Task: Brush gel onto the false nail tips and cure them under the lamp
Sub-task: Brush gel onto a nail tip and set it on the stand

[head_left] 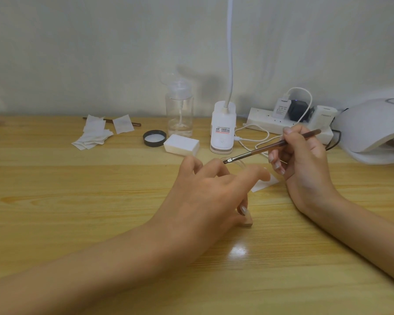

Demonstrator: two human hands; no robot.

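My right hand [305,160] pinches a brown-handled gel brush [271,146], bristles pointing left over a small clear round jar [239,163] that my fingers mostly hide. My left hand [209,192] hovers low over the table with fingers spread and relaxed, around that jar; whether it touches the jar is unclear. A small white wipe [265,184] lies just past my left index finger. The white nail curing lamp [373,128] stands at the far right, its opening facing me. No loose nail tips are visible.
Wooden table [77,201]. At the back: crumpled white wipes [96,133], a black jar lid [154,138], a white block [181,144], a clear pump bottle [179,110], a clip-on desk lamp base [222,130], and a power strip [289,121] with plugs and cables.
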